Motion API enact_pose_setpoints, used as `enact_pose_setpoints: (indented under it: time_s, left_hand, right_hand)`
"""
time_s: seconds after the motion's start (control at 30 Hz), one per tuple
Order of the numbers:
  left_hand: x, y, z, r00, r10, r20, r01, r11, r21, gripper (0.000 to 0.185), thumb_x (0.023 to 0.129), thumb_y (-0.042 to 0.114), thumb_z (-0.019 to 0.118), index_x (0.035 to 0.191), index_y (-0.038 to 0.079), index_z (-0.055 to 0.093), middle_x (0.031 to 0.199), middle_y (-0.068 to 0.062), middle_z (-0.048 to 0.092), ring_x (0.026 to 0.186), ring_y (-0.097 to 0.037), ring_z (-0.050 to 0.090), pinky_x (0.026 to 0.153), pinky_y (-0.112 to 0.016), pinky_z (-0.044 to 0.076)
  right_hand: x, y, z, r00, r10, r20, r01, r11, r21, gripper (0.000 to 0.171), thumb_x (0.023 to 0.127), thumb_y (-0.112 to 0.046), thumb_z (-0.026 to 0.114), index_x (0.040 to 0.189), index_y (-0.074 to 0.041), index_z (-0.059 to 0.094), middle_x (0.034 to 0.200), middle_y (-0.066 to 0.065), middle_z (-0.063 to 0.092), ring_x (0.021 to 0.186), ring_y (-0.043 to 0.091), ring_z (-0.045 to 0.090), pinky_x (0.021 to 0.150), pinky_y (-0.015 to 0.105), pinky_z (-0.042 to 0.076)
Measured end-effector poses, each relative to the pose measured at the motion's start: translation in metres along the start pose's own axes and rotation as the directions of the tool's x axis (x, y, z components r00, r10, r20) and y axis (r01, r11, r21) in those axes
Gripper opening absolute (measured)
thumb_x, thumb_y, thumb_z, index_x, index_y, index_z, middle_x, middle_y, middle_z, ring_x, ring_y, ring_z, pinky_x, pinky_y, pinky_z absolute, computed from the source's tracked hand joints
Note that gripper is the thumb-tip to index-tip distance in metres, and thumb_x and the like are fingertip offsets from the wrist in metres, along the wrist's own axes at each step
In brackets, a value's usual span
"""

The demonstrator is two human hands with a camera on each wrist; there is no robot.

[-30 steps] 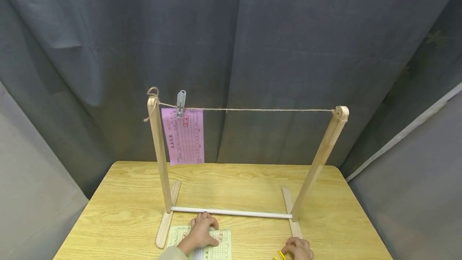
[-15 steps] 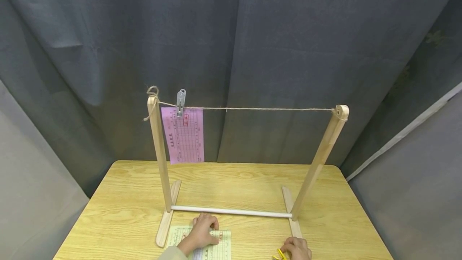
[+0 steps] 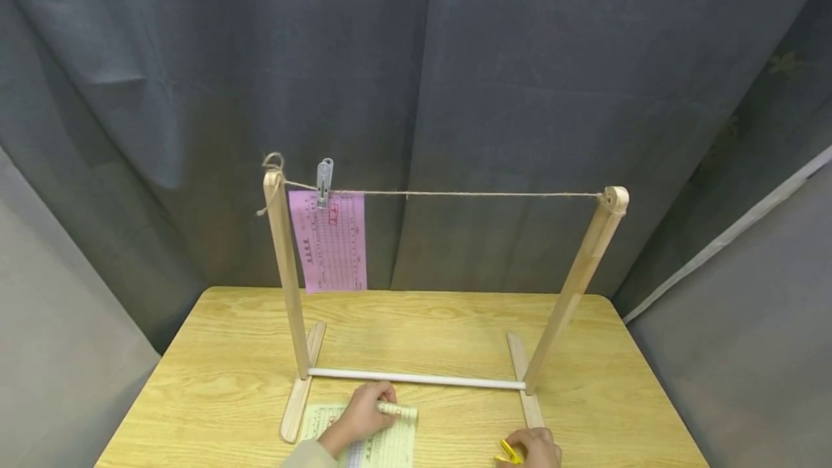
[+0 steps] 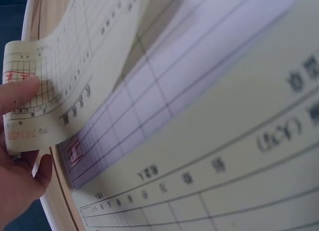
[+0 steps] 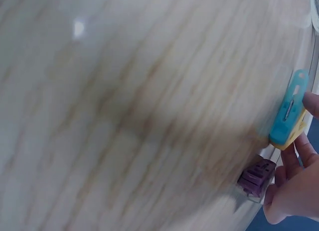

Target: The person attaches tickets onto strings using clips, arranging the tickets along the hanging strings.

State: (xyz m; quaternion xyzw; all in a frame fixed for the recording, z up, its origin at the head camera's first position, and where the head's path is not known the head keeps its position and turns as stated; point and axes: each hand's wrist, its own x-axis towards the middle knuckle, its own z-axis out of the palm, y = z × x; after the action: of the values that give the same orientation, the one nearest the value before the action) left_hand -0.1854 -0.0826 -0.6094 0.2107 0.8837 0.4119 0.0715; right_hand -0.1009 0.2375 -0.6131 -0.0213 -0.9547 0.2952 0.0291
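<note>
While near hands: rack (image 3: 292,295), pink slip (image 3: 330,240).

left hand (image 3: 360,416): now pinches, curls up yellow sheet (image 3: 383,446) top edge | right hand (image 3: 536,446): seemingly lifts yellow clip (image 3: 509,452)

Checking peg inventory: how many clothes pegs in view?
4: grey peg on the string; yellow peg, teal peg, purple peg by the right hand. More may be hidden.

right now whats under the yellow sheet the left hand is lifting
The left hand curls up the yellow sheet; under it lies a purple-lined sheet on another pale form. Anything lower is covered.
</note>
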Motion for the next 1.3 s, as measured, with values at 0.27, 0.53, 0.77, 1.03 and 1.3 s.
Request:
enact_pose_setpoints:
  time_s: [0.27, 0.53, 0.77, 1.03, 1.3]
  left_hand:
    - [0.0, 0.003, -0.005, 1.0, 0.015, -0.009, -0.015, 0.998, -0.054, 0.037, 0.061, -0.009, 0.061, 0.09, 0.014, 0.059, 0.084, 0.011, 0.056, 0.08, -0.006, 0.052, 0.074, -0.029, 0.046]
    - [-0.008, 0.018, -0.02, 0.997, 0.067, 0.041, -0.061, 0.99, -0.127, 0.041, 0.066, -0.014, 0.055, 0.102, 0.005, 0.058, 0.111, -0.014, 0.059, 0.109, -0.035, 0.051, 0.089, -0.051, 0.041]
    - [-0.01, 0.034, -0.036, 0.996, 0.082, 0.045, -0.076, 0.989, -0.129, 0.05, 0.065, -0.013, 0.063, 0.11, 0.005, 0.054, 0.118, -0.016, 0.056, 0.091, -0.028, 0.055, 0.089, -0.05, 0.042]
    - [-0.018, 0.051, -0.042, 0.999, 0.034, -0.006, -0.034, 0.993, -0.11, 0.044, 0.062, -0.004, 0.075, 0.1, 0.008, 0.056, 0.112, -0.013, 0.057, 0.109, -0.039, 0.047, 0.089, -0.056, 0.038]
    - [-0.011, 0.062, -0.051, 0.997, 0.049, -0.066, -0.056, 0.993, -0.108, 0.028, 0.066, -0.01, 0.066, 0.089, 0.005, 0.061, 0.084, -0.001, 0.06, 0.066, -0.011, 0.053, 0.058, -0.024, 0.048]
  right_hand:
    - [0.004, -0.005, -0.01, 0.983, 0.101, 0.151, -0.104, 0.994, 0.014, 0.034, 0.059, -0.028, 0.082, 0.082, -0.013, 0.063, 0.083, 0.001, 0.047, 0.082, 0.021, 0.045, 0.072, 0.046, 0.034]
    - [0.004, -0.001, -0.008, 0.973, 0.163, 0.163, -0.181, 0.979, 0.098, 0.033, 0.058, -0.025, 0.082, 0.084, -0.013, 0.065, 0.087, 0.004, 0.051, 0.085, 0.026, 0.048, 0.073, 0.05, 0.037]
    - [0.006, -0.005, -0.014, 0.984, 0.109, 0.138, -0.135, 0.971, 0.196, 0.034, 0.06, -0.018, 0.083, 0.087, -0.006, 0.066, 0.08, -0.001, 0.062, 0.081, 0.022, 0.053, 0.071, 0.047, 0.042]
    - [-0.004, -0.009, -0.023, 0.977, 0.158, 0.141, -0.195, 0.933, 0.302, 0.035, 0.064, -0.014, 0.081, 0.092, -0.002, 0.065, 0.089, 0.006, 0.064, 0.091, 0.028, 0.052, 0.081, 0.052, 0.039]
    - [0.006, -0.02, -0.029, 0.987, 0.137, 0.088, -0.158, 0.932, 0.325, 0.037, 0.067, -0.015, 0.079, 0.097, 0.001, 0.064, 0.092, 0.008, 0.066, 0.094, 0.028, 0.05, 0.083, 0.055, 0.037]
